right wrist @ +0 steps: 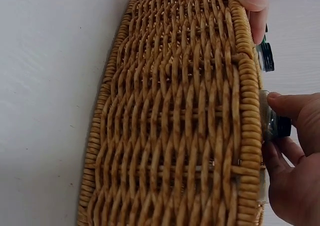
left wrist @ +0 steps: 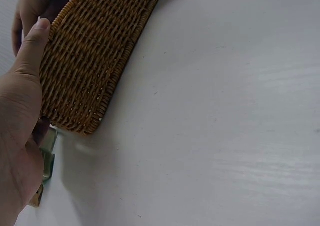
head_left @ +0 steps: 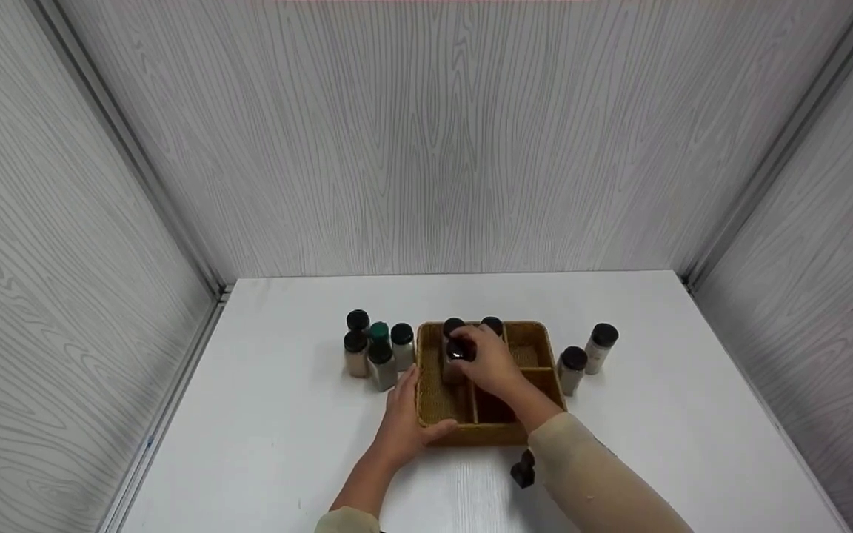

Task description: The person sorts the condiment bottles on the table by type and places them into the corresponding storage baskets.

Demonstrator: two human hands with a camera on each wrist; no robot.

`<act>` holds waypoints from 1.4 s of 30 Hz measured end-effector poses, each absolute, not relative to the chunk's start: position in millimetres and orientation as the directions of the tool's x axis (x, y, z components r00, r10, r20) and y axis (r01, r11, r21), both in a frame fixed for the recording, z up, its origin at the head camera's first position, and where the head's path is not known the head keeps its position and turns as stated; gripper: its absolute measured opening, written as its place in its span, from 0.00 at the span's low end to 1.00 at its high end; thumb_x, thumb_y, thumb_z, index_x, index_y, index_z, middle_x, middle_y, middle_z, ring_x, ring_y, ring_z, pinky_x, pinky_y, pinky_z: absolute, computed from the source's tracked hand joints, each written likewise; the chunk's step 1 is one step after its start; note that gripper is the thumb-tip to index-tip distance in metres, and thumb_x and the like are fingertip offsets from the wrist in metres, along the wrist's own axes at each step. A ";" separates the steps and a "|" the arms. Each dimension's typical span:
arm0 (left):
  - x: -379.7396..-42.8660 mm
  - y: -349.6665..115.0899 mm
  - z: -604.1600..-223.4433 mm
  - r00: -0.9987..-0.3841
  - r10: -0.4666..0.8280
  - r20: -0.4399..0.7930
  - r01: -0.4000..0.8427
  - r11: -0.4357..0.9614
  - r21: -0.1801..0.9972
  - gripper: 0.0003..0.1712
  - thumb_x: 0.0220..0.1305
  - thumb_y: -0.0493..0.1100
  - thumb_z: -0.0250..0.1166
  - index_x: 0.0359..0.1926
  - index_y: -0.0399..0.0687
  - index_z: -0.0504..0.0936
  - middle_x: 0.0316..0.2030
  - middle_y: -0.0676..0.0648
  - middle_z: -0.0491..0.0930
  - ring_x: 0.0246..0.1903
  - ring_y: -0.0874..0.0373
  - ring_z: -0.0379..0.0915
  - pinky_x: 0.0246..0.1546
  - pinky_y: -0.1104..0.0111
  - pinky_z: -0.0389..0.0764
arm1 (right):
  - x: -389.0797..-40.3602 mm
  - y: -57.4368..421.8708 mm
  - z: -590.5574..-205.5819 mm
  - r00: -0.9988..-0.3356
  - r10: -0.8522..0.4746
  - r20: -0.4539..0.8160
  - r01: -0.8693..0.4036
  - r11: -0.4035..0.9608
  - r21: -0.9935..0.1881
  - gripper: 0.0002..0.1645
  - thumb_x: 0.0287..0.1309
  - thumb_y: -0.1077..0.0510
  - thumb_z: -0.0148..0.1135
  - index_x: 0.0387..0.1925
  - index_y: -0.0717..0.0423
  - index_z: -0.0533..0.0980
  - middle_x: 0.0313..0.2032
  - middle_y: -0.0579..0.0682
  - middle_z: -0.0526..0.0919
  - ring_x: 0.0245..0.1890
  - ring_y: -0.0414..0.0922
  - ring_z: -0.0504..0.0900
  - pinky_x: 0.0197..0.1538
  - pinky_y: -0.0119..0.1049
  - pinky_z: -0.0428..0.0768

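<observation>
A wicker basket (head_left: 497, 435) with several compartments stands on the white table. My right hand (head_left: 492, 363) pinches a clear spice jar (right wrist: 268, 117) with a black lid, low in the basket's left compartment. Just behind it in the basket stands another black-lidded jar (head_left: 453, 326), and a further dark lid (head_left: 492, 324) shows beyond my right hand. My left hand (head_left: 403, 423) holds the basket's near left corner, its thumb on the front rim and its fingers along the left side. In the left wrist view, that thumb (left wrist: 34, 45) lies against the woven wall.
Left of the basket, several spice jars (head_left: 382, 370) stand in a cluster, one with a green lid (head_left: 378, 332). To its right are two black-lidded jars, a nearer one (head_left: 571, 369) and a farther one (head_left: 600, 346). A small black object (head_left: 523, 471) lies in front, beside the right sleeve.
</observation>
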State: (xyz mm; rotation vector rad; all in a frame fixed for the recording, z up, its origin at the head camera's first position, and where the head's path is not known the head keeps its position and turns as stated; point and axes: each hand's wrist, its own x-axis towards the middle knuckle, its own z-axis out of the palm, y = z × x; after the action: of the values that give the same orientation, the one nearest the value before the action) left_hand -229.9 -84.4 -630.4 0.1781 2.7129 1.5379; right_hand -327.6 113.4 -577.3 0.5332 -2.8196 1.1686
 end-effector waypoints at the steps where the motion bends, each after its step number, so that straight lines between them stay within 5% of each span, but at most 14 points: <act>1: -229.8 -84.3 -630.1 -0.993 0.107 0.041 0.091 0.511 0.855 0.70 0.58 0.56 0.84 0.87 0.42 0.49 0.87 0.35 0.49 0.85 0.34 0.48 0.82 0.39 0.62 | -327.5 113.5 -576.4 -0.939 -0.301 0.164 -0.329 0.658 -0.677 0.29 0.63 0.62 0.78 0.64 0.51 0.81 0.62 0.61 0.81 0.65 0.60 0.83 0.67 0.58 0.84; 30: -229.6 -82.9 -630.3 -0.996 0.093 0.002 0.049 0.511 0.858 0.71 0.58 0.57 0.85 0.88 0.46 0.48 0.87 0.36 0.49 0.85 0.36 0.48 0.83 0.40 0.61 | -323.3 150.7 -574.7 -0.934 -0.293 0.203 -0.336 0.533 -0.776 0.20 0.71 0.68 0.68 0.61 0.53 0.83 0.55 0.53 0.88 0.58 0.52 0.88 0.63 0.50 0.87; 42: -228.8 -84.2 -630.3 -0.996 0.093 0.001 0.048 0.510 0.859 0.71 0.59 0.59 0.83 0.88 0.48 0.46 0.87 0.36 0.47 0.86 0.35 0.46 0.83 0.40 0.60 | -323.3 210.4 -552.0 -0.903 -0.379 0.204 -0.387 0.507 -0.770 0.18 0.74 0.66 0.66 0.62 0.58 0.83 0.58 0.56 0.86 0.55 0.52 0.87 0.55 0.42 0.88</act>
State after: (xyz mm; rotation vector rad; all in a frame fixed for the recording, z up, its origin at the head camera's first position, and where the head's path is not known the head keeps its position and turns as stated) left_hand -228.8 -84.2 -630.3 0.1257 2.6905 1.5280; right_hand -323.3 210.4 -552.0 0.6909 -2.7187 1.3935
